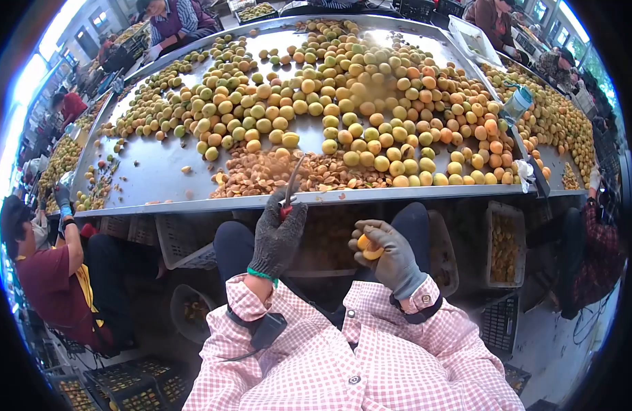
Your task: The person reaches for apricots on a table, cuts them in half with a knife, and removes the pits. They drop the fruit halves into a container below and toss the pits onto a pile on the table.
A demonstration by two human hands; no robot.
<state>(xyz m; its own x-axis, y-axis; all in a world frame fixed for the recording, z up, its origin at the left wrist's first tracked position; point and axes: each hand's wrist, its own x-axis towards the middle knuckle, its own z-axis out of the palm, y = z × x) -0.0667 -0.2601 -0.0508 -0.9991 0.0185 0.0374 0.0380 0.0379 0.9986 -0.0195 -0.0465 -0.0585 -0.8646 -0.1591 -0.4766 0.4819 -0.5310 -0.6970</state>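
Observation:
My left hand, in a dark knitted glove, is wrapped round the red handle of a curved knife, whose blade points up over the table's front edge. To its right, my right hand, in a grey glove, holds an orange apricot that looks split open. Both hands are above my lap, apart from each other. Beyond them on the metal table lie a pile of opened apricot pieces and a large spread of whole yellow and green apricots.
Crates and a white basket stand under the table. A bucket is at lower left. One person sits at the left, another at the right; others are across the table. A bottle stands at the right divider.

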